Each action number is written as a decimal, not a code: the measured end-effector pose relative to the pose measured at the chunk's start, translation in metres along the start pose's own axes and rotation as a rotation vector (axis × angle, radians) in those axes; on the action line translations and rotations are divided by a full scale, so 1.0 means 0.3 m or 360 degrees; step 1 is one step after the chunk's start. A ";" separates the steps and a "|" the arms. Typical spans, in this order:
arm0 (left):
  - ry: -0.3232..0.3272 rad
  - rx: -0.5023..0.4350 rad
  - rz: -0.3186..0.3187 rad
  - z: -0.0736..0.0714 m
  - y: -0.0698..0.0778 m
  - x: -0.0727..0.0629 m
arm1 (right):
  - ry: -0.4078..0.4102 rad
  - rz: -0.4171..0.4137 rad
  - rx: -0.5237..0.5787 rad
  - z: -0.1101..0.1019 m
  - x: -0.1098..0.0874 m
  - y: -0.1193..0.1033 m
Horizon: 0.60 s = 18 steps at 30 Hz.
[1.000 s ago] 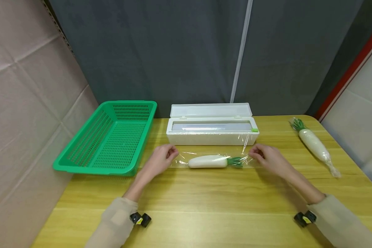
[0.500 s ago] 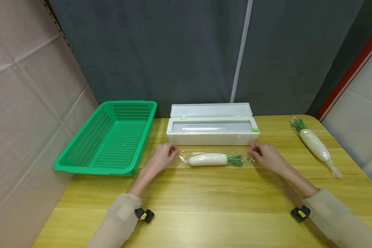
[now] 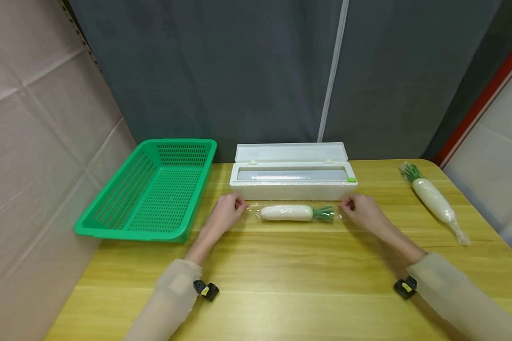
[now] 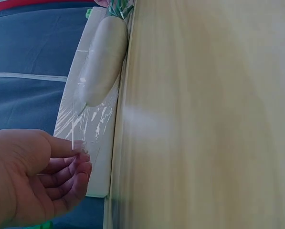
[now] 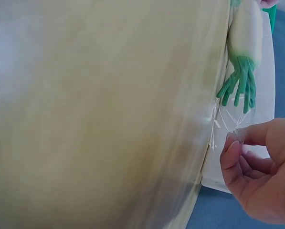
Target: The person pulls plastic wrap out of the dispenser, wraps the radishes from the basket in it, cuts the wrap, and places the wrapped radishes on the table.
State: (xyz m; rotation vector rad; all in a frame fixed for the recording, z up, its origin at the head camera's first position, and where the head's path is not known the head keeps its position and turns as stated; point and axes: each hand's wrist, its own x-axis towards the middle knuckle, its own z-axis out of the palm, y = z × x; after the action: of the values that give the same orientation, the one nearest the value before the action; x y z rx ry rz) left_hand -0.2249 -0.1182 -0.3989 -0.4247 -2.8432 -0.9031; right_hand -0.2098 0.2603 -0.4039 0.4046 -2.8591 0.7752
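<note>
A white radish [image 3: 287,212] with green stalks lies sideways, wrapped in clear plastic film [image 4: 95,119], in front of the white film dispenser box. At its blunt end my left hand [image 3: 227,211] pinches the gathered film between thumb and fingers. Beyond the green stalks [image 5: 242,81], my right hand [image 3: 361,213] pinches the film's other end. Between both hands the film is stretched along the radish. In the right wrist view a twisted bit of film shows at the fingertips [image 5: 232,138] of my right hand.
The white dispenser box [image 3: 294,191] stands open-lidded at the back, with a film roll inside. A green basket [image 3: 183,232] is at the left. Another film-wrapped radish [image 3: 433,196] lies at the right on the wooden table [image 3: 307,284]. A grey curtain hangs behind.
Both hands have shifted slightly away from me and a little closer together, carrying the radish toward the box. The film that stretched up to the box's right end no longer shows there.
</note>
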 end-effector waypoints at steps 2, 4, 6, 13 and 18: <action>0.0007 -0.0014 -0.0052 0.004 -0.001 0.006 | 0.0006 0.0025 0.0004 0.003 0.005 -0.002; 0.0007 -0.0036 -0.0105 0.007 -0.001 0.011 | 0.0012 0.0042 0.0016 0.005 0.009 -0.005; 0.0016 -0.0046 -0.0149 0.009 -0.002 0.016 | 0.0006 0.0067 0.0025 0.005 0.013 -0.008; 0.0028 -0.0054 -0.0272 0.018 -0.009 0.033 | -0.0027 0.0110 0.0026 0.003 0.024 -0.012; 0.0018 -0.0034 -0.0330 0.022 -0.016 0.046 | -0.0050 0.0122 0.0043 0.006 0.031 -0.008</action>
State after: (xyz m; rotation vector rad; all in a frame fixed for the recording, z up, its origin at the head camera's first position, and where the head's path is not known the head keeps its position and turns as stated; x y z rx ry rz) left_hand -0.2399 -0.1152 -0.4040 -0.1277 -2.9091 -0.9668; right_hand -0.2181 0.2553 -0.4023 0.3151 -2.9112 0.8287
